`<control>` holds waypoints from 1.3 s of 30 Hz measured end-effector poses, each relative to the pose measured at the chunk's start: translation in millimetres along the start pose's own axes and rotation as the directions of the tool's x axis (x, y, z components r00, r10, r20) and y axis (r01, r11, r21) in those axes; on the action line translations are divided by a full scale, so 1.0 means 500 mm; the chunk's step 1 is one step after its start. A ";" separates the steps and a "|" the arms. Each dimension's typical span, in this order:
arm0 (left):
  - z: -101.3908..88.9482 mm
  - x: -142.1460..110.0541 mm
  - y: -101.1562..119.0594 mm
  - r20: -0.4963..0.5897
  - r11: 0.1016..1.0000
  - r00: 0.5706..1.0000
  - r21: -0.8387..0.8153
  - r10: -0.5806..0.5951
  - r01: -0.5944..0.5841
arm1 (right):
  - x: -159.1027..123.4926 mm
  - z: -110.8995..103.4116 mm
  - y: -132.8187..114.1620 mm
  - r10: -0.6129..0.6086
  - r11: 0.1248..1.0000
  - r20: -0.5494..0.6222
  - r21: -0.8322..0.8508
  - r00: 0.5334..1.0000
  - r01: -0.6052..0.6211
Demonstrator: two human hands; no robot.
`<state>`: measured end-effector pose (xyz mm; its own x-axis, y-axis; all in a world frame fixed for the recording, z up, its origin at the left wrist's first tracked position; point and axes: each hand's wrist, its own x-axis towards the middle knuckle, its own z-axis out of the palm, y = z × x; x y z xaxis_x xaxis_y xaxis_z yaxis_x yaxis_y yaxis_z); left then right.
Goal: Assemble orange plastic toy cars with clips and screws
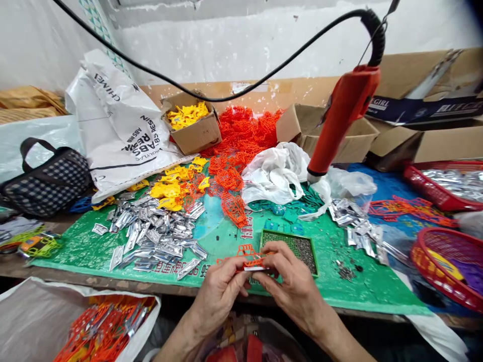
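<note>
My left hand (221, 289) and my right hand (294, 284) meet at the table's front edge. Between them, both sets of fingers pinch an orange plastic frame (258, 261) with a pale strip along its near side. The fingers cover much of this piece. Just beyond my right hand lies a green tray (287, 233) with many tiny dark metal pieces. A heap of shiny silver parts (151, 226) spreads out left of my hands. Over the right side of the table, a red power screwdriver (339, 115) hangs tip down, touched by neither hand.
Yellow parts (166, 188) and piled orange frames (241, 136) lie farther back. A white plastic bag (273, 173) sits mid-table. Red baskets (426, 256) stand at right. At lower left, a white sack (33, 311) holds orange pieces. A black cable (226, 99) sags across the view.
</note>
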<state>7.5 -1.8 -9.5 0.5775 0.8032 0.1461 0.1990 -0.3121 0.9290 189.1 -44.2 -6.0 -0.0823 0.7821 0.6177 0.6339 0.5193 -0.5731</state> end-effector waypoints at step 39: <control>0.001 -0.003 -0.013 0.017 0.814 0.832 0.192 0.555 -0.547 | -0.062 -0.003 -0.009 -0.116 0.986 -0.295 -0.147 0.949 0.075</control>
<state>6.0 -1.1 -15.8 0.6039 0.4864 0.6315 -0.0017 -0.7915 0.6112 190.3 -71.2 -21.7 0.0747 0.5801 0.8111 0.7319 0.5206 -0.4397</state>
